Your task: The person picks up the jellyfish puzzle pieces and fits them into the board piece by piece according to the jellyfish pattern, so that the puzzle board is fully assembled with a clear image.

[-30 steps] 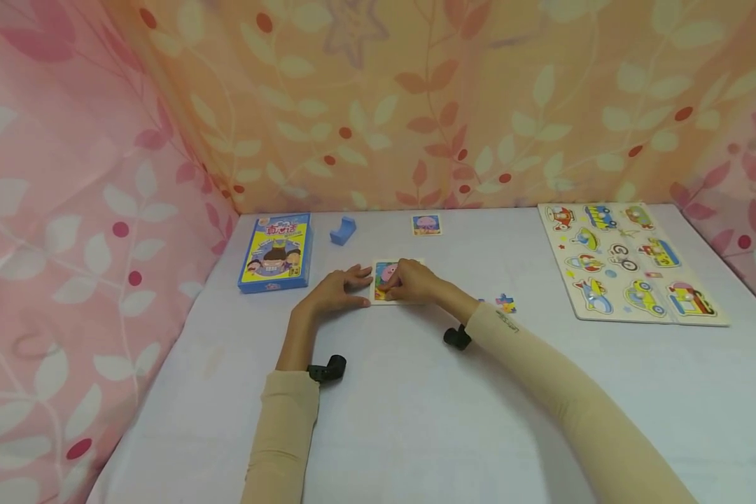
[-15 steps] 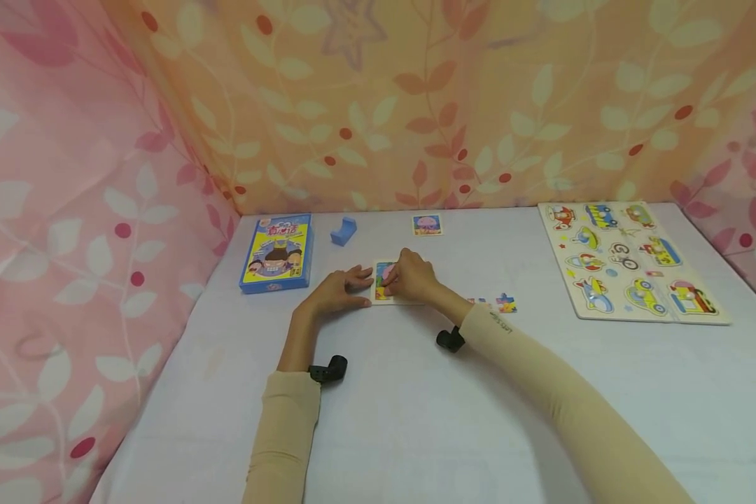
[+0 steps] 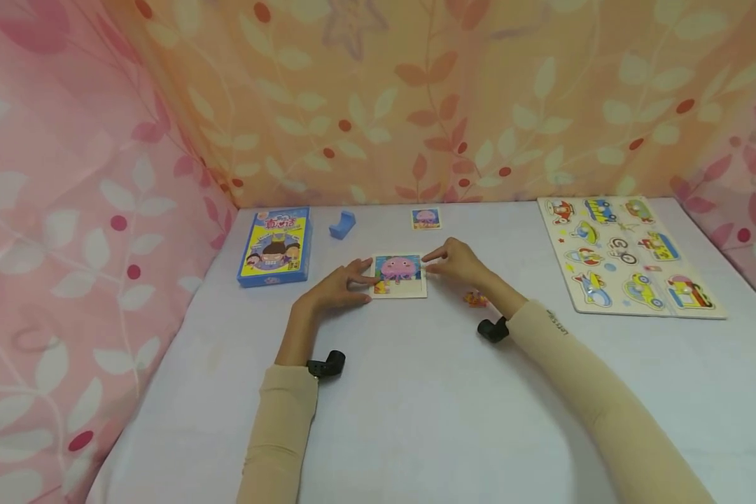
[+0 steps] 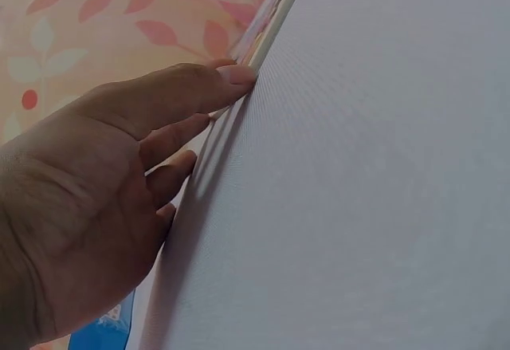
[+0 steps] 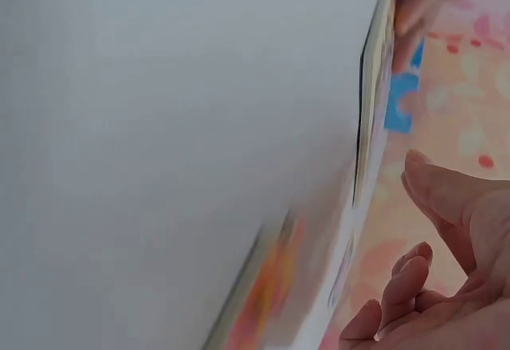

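A small jigsaw board (image 3: 400, 297) with a pink octopus picture lies flat on the table; its upper part and lower left hold pieces, and pale backing shows at lower right. My left hand (image 3: 337, 288) touches the board's left side, fingers extended; in the left wrist view the thumb (image 4: 237, 75) rests against the board's edge. Just off the right edge, my right hand (image 3: 460, 263) has thumb and index finger apart, with nothing seen between them in the right wrist view. Loose jigsaw pieces (image 3: 475, 299) lie beside the right wrist, partly hidden by it.
A small octopus picture card (image 3: 425, 219) lies behind the board. To its left are a blue curved block (image 3: 343, 225) and a blue and yellow card box (image 3: 274, 248). A vehicle peg puzzle (image 3: 626, 255) lies at right. Patterned cloth (image 3: 378, 105) hangs behind the table.
My right hand has moved from over the board to its right side, its fingers parting and the octopus picture coming into view. The left hand keeps its place at the left edge.
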### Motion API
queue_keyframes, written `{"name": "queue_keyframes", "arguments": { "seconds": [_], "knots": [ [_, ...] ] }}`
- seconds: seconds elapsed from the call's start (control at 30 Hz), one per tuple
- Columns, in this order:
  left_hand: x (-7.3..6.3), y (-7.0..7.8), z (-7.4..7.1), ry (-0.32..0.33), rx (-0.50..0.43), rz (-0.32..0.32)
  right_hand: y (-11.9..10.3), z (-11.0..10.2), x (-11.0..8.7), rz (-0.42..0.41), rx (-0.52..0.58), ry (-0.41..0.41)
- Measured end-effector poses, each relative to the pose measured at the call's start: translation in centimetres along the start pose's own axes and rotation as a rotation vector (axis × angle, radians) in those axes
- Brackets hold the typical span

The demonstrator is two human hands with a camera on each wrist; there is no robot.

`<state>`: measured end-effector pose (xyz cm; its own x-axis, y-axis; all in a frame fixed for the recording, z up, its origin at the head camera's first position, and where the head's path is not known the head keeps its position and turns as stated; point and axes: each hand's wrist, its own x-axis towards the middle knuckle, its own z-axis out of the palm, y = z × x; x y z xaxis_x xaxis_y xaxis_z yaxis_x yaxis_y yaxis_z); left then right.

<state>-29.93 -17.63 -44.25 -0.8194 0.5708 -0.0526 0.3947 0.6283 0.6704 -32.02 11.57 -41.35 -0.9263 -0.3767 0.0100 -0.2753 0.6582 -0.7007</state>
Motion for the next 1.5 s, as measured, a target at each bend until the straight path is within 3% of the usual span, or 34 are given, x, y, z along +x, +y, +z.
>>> {"name": "queue_keyframes", "arguments": {
  "seconds": [0.23,0.53,0.63,0.83,1.23,1.4,1.5],
  "knots": [
    [0.2,0.2,-0.4,-0.001,0.048,-0.021,2.0,-2.8,-2.7,0.042,-0.069,0.015],
    [0.4,0.5,0.1,0.012,0.023,-0.086,3.3,-3.8,-5.2,0.127,-0.088,-0.063],
    [0.6,0.6,0.2,0.011,0.031,-0.079,3.8,-4.2,-5.9,0.138,-0.106,-0.073],
    [0.5,0.6,0.2,-0.010,0.065,-0.086,4.1,-4.2,-7.0,0.092,-0.180,-0.116],
    [0.3,0.7,0.0,-0.010,0.069,-0.114,4.1,-4.1,-7.9,0.023,-0.282,-0.106],
    [0.3,0.2,0.1,0.004,0.032,-0.092,4.1,-4.0,-8.0,-0.020,-0.271,-0.088],
    [0.3,0.0,0.2,0.012,0.017,-0.082,4.0,-4.0,-8.0,-0.037,-0.321,-0.075]
  ]
}}
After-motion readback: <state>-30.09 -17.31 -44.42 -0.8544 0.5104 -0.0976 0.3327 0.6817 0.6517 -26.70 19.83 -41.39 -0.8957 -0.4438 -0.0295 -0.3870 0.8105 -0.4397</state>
